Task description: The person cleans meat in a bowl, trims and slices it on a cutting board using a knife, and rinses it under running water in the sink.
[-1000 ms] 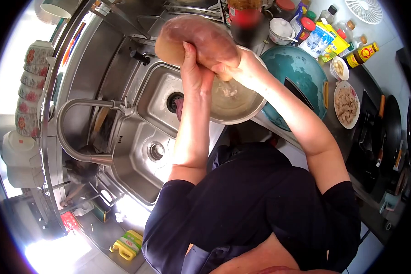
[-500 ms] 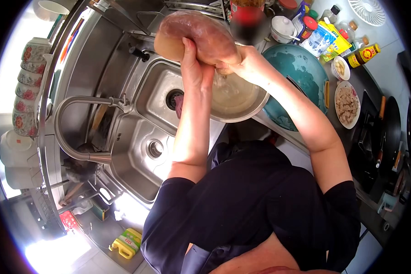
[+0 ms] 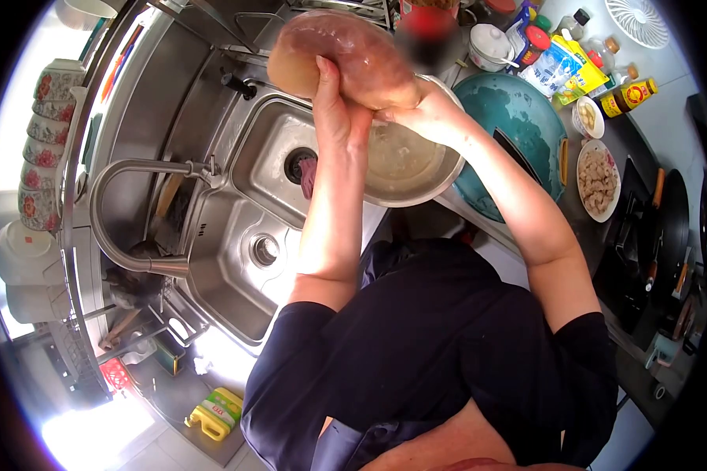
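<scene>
A large, glossy, pinkish-tan piece of raw meat (image 3: pixel 342 59) bulges like a filled stomach, held up over the sink's far end and the basin. My left hand (image 3: pixel 339 110) supports it from the near side, thumb pressed upright on its surface, other fingers mostly hidden. My right hand (image 3: pixel 426 114) is closed round its narrower right end. Below sits a metal basin (image 3: pixel 456 169) with cloudy liquid in it, partly covered by my hands and forearms. A dull purple cloth-like thing (image 3: pixel 308 178) lies by the drain of the double sink (image 3: pixel 247 169).
A curved faucet (image 3: pixel 106 184) arches over the sink at left. On the right stand a teal basin (image 3: pixel 518 110) with a dark flat object across it, a plate of meat pieces (image 3: pixel 598 180), a small bowl (image 3: pixel 587 116), a sauce bottle (image 3: pixel 628 97) and a wok (image 3: pixel 672 220).
The raw meat has tipped slightly, and its right end has shifted a little right and down with my right hand. Both hands keep their hold.
</scene>
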The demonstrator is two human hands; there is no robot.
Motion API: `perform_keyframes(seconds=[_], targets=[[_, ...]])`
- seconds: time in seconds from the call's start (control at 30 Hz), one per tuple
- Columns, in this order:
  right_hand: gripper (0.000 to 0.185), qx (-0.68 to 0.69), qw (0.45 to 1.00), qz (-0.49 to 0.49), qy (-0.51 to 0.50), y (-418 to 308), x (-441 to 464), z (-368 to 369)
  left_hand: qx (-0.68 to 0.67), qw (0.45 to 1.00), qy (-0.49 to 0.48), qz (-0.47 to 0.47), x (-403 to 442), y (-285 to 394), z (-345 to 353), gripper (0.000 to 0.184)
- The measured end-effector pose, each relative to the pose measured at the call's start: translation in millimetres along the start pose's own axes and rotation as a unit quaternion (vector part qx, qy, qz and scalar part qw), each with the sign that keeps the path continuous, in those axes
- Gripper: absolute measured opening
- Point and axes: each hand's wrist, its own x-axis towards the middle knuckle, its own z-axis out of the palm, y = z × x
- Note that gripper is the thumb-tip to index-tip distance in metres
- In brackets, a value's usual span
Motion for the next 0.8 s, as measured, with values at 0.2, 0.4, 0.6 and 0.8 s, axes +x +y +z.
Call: perform_keyframes(seconds=[0.2, 0.4, 0.6, 0.8], targets=[[0.034, -0.043, 0.994, 0.105, -0.003, -31.0, -1.4, -0.7, -0.002, 1.000, -0.018, 0.003, 6.0, 0.6, -0.5, 0.068], [0.036, 0.002, 0.991, -0.121, 0.055, 17.0, -3.8, 6.9, -0.012, 0.999, -0.040, 0.004, 4.0, 7.9, 11.6, 0.060], [0.025, -0.278, 0.952, 0.117, -0.045, 115.8, -23.2, 14.3, -0.034, 0.997, -0.062, 0.014, 7.1, 31.5, 34.3, 0.062], [0.020, -0.529, 0.826, 0.028, -0.191, 121.9, -31.0, 47.5, 0.008, 0.995, -0.085, 0.046, 14.6, 36.9, 42.4, 0.065]])
